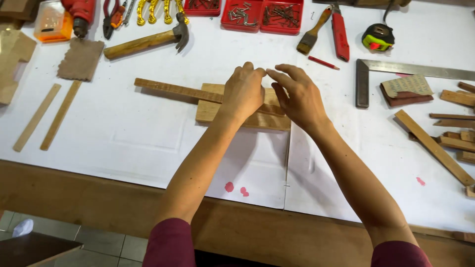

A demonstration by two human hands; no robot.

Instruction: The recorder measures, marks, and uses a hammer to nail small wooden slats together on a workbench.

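A flat wooden block (213, 110) lies on the white-covered bench with a long thin wooden strip (170, 89) laid across its top, sticking out to the left. My left hand (243, 93) rests on the strip and block, fingers curled and fingertips pinched near the block's far edge. My right hand (298, 95) hovers beside it over the block's right end, fingers bent toward the left fingertips. Whether something small sits between the fingertips cannot be made out.
A hammer (148, 42), pliers, brass fittings and red trays of nails (262, 15) line the far edge. A brush, red knife, red pencil (323, 63), tape measure (377, 37), steel square (391, 69) and sandpaper block sit right. Wood strips lie at both sides.
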